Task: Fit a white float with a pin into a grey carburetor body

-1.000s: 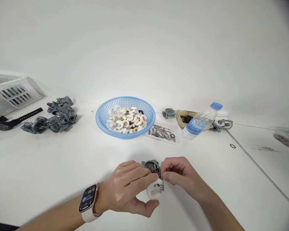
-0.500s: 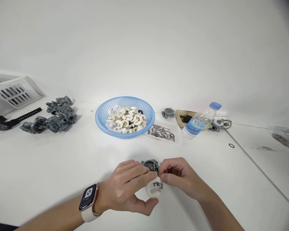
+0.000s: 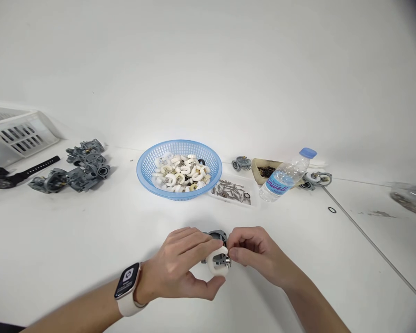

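Compared with the frame half a second ago, the white float (image 3: 213,262) sits higher and farther onto the gray metal body (image 3: 215,235), covering more of it. The left thumb has risen with it, nearer the index finger. Left hand (image 3: 185,266): grip clamped on the float, fingers above, thumb at its near edge. Right hand (image 3: 258,254): thumb and index finger together beside the float's metal hinge; cannot tell whether anything is between them. Float and body are at the near middle of the desk (image 3: 90,249).

Containers: blue basket (image 3: 145,182), far middle, holds many white floats and a dark piece. White tray (image 3: 253,196), just right of it, holds slender metal parts and a dark ring. Beige box (image 3: 257,178), farther right, partly behind a bottle (image 3: 280,181), holds thin dark pieces.
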A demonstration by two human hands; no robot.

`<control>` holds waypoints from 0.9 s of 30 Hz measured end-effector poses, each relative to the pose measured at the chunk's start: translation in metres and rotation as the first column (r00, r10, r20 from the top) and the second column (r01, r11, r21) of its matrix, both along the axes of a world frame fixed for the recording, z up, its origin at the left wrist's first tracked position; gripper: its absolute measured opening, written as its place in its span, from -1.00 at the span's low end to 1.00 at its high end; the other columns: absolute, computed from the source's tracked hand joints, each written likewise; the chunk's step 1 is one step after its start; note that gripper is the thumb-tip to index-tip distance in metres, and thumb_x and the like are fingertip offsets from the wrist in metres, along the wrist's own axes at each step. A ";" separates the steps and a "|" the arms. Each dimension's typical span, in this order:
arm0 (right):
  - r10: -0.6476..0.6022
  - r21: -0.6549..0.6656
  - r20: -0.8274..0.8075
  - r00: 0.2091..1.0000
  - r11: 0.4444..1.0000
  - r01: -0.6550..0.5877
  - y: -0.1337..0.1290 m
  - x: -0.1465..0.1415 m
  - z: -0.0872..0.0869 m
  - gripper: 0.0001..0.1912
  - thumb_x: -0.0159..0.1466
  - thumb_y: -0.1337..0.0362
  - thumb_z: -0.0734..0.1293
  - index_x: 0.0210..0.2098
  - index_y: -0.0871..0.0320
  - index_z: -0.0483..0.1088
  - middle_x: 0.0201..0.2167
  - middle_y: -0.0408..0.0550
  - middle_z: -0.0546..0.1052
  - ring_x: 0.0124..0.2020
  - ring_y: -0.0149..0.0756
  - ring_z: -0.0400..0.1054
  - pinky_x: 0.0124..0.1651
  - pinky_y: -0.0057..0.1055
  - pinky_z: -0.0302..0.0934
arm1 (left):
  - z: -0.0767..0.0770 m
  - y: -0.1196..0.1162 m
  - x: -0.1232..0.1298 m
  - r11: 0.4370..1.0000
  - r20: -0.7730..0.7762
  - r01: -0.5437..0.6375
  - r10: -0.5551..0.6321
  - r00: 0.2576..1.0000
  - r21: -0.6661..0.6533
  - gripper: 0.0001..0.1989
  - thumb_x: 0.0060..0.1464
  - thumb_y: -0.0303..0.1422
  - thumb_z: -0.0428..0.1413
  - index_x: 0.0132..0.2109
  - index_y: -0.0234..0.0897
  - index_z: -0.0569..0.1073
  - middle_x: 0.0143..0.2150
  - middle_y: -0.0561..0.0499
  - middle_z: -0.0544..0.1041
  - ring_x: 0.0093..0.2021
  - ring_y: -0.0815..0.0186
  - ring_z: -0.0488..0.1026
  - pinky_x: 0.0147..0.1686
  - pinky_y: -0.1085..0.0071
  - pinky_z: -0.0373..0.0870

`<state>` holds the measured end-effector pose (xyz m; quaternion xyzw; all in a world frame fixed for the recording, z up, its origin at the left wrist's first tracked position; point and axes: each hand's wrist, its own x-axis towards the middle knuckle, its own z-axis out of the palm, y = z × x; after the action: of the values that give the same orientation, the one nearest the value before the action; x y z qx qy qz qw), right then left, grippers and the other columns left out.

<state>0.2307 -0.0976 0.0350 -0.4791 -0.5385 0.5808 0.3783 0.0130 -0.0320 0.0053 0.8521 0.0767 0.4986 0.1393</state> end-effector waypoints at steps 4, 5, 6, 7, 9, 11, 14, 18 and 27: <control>-0.002 -0.001 -0.007 1.000 1.000 0.002 0.001 0.000 -0.001 -0.80 0.31 0.22 0.42 -0.40 0.19 0.49 -0.56 -0.23 0.28 -0.51 -0.43 0.05 -0.45 -0.42 -0.07 | -0.001 0.001 0.000 1.000 -0.018 0.008 -0.008 1.000 0.018 -0.56 0.09 -0.32 0.27 0.10 -0.39 0.47 -0.26 -0.13 0.64 -0.36 0.21 0.58 -0.38 0.28 0.58; -0.004 -0.001 -0.007 1.000 1.000 0.004 0.001 0.000 -0.001 -0.80 0.31 0.22 0.42 -0.40 0.19 0.49 -0.56 -0.22 0.29 -0.51 -0.44 0.05 -0.45 -0.42 -0.07 | -0.001 0.001 -0.001 1.000 -0.024 0.008 -0.007 1.000 0.021 -0.55 0.10 -0.32 0.27 0.11 -0.39 0.47 -0.26 -0.13 0.64 -0.37 0.21 0.58 -0.38 0.28 0.58; -0.009 -0.001 -0.006 1.000 1.000 0.009 0.001 0.000 -0.001 -0.80 0.31 0.21 0.42 -0.39 0.20 0.49 -0.56 -0.21 0.31 -0.52 -0.44 0.05 -0.45 -0.42 -0.07 | -0.001 0.001 -0.001 1.000 -0.029 0.007 -0.006 1.000 0.024 -0.55 0.10 -0.31 0.26 0.11 -0.38 0.46 -0.26 -0.13 0.64 -0.37 0.21 0.58 -0.38 0.29 0.57; -0.015 -0.001 -0.004 1.000 1.000 0.015 0.000 0.000 -0.001 -0.80 0.31 0.21 0.42 -0.39 0.20 0.50 -0.55 -0.21 0.31 -0.52 -0.44 0.05 -0.45 -0.42 -0.07 | -0.001 0.001 -0.001 1.000 -0.034 0.007 -0.006 0.999 0.029 -0.55 0.11 -0.31 0.26 0.12 -0.38 0.46 -0.26 -0.13 0.64 -0.38 0.21 0.58 -0.39 0.29 0.57; -0.035 -0.001 -0.002 0.999 0.999 0.035 0.000 0.000 0.000 -0.80 0.31 0.20 0.42 -0.39 0.20 0.50 -0.55 -0.20 0.32 -0.52 -0.44 0.05 -0.46 -0.42 -0.07 | -0.001 0.001 -0.001 0.999 -0.045 0.006 -0.005 0.999 0.039 -0.56 0.12 -0.30 0.24 0.12 -0.38 0.45 -0.26 -0.12 0.64 -0.39 0.22 0.58 -0.39 0.29 0.58; -0.056 0.004 -0.004 0.998 0.998 0.056 0.001 0.000 0.002 -0.79 0.31 0.19 0.42 -0.39 0.20 0.50 -0.55 -0.21 0.31 -0.52 -0.44 0.05 -0.47 -0.43 -0.08 | -0.001 0.000 -0.001 0.999 -0.058 0.010 -0.007 0.998 0.047 -0.57 0.13 -0.29 0.23 0.11 -0.38 0.45 -0.27 -0.12 0.64 -0.40 0.22 0.58 -0.41 0.29 0.57; -0.084 0.019 -0.014 0.996 0.996 0.084 0.002 0.000 0.003 -0.75 0.32 0.15 0.42 -0.40 0.19 0.49 -0.57 -0.22 0.27 -0.54 -0.45 0.03 -0.49 -0.43 -0.10 | 0.000 -0.001 0.000 0.999 -0.069 0.009 -0.005 0.998 0.053 -0.56 0.13 -0.28 0.23 0.12 -0.37 0.45 -0.28 -0.11 0.64 -0.42 0.24 0.57 -0.43 0.31 0.56; -0.175 0.043 -0.028 0.984 0.984 0.176 0.003 0.001 0.000 -0.71 0.31 0.10 0.43 -0.41 0.18 0.48 -0.59 -0.24 0.23 -0.55 -0.45 0.00 -0.49 -0.42 -0.11 | 0.001 0.002 -0.001 0.997 -0.073 -0.034 0.038 0.997 0.064 -0.56 0.10 -0.29 0.25 0.10 -0.36 0.46 -0.27 -0.11 0.65 -0.41 0.22 0.59 -0.43 0.30 0.56; -0.418 0.066 -0.059 0.907 0.905 0.421 0.002 -0.001 -0.002 -0.74 0.22 0.10 0.45 -0.44 0.16 0.48 -0.66 -0.29 0.12 -0.60 -0.45 -0.05 -0.50 -0.40 -0.15 | 0.001 0.021 -0.002 0.984 -0.125 -0.070 0.050 0.991 -0.164 -0.65 0.13 -0.29 0.32 0.03 -0.27 0.50 -0.29 0.00 0.67 -0.40 0.29 0.61 -0.35 0.39 0.55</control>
<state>0.2296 -0.0952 0.0332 -0.5560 -0.4368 0.4748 0.5241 0.0107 -0.0109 0.0059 0.8631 0.1523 0.4422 0.1904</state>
